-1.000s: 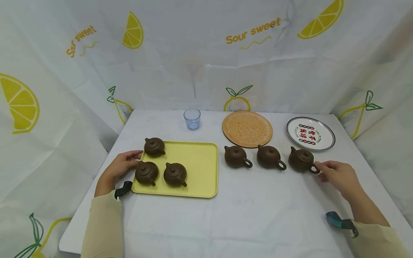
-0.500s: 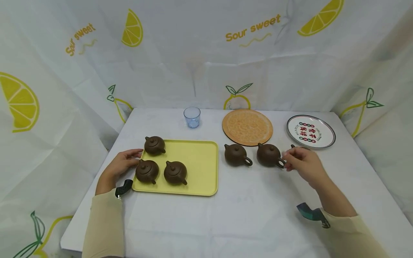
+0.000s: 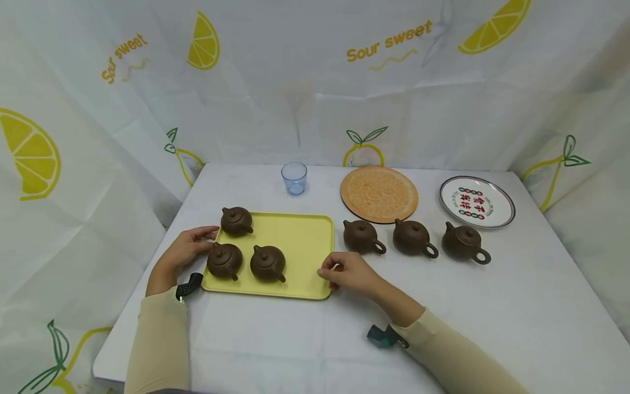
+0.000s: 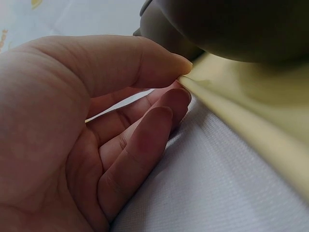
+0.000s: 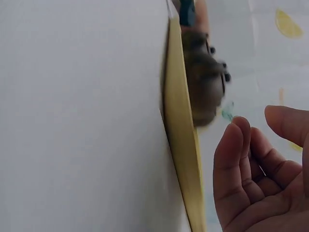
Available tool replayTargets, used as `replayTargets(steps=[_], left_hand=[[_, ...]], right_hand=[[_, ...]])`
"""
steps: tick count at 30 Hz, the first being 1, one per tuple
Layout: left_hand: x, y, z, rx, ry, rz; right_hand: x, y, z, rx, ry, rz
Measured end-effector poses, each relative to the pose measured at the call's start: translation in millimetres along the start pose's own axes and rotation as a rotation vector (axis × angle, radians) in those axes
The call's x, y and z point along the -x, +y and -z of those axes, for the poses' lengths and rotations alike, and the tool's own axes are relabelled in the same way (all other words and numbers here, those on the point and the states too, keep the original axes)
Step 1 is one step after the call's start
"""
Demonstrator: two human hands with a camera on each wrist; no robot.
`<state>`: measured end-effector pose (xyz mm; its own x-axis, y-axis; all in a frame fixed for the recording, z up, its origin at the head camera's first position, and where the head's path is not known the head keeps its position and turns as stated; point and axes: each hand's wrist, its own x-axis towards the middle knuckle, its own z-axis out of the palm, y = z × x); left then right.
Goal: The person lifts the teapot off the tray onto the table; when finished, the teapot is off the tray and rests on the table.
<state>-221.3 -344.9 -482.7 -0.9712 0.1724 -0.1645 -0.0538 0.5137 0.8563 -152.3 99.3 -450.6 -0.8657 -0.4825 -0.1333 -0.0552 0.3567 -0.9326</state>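
Note:
A yellow tray (image 3: 307, 241) lies on the table with three small dark brown teapots on it, one at the back left (image 3: 236, 221), one at the front left (image 3: 225, 261) and a third teapot (image 3: 268, 263) right of that. My left hand (image 3: 181, 254) pinches the tray's left rim (image 4: 241, 123) between thumb and fingertips. Over the tray's right edge hovers my right hand (image 3: 351, 272), with nothing in it. Its thumb stands apart from its loosely bent fingers (image 5: 227, 159) in the right wrist view.
Right of the tray, three more brown teapots stand in a row: left (image 3: 360, 237), middle (image 3: 411, 238) and right (image 3: 461, 243). Behind are a blue glass (image 3: 294, 179), a round orange mat (image 3: 379, 194) and a white patterned plate (image 3: 497, 202). A white curtain (image 3: 275, 109) surrounds the table.
My right hand has left the handle of the rightmost teapot and moved left across the table to the tray's right edge. The teapots and my left hand stay in place.

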Motion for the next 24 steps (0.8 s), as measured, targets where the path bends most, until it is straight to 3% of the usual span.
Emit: replayTargets(steps=[3,5,10,14,21,24], left_hand=[[0.9,1.6,0.2,-0.012,-0.009,-0.009],[4.5,11.1,-0.3,-0.009,-0.015,-0.009],[5.7,18.4,0.5,-0.012,-0.021,0.010],[-0.4,3.3,1.9,0.001,-0.006,0.029],[-0.1,-0.6,0.3,0.009,0.004,0.023],[-0.4,-0.3,0.1,0.008,0.002,0.021]], right_hand=[[-8.1,-3,-22,-0.043,-0.042,0.013],[-12.6,-6,-33,-0.069,-0.055,0.029],[-24.8,-12,-53,-0.126,-0.040,0.042],[-34.2,-16,-65,-0.128,-0.018,0.047],[-43.1,-17,-77,-0.006,0.047,0.047],[-45.3,-16,-77,-0.035,0.067,0.030]])
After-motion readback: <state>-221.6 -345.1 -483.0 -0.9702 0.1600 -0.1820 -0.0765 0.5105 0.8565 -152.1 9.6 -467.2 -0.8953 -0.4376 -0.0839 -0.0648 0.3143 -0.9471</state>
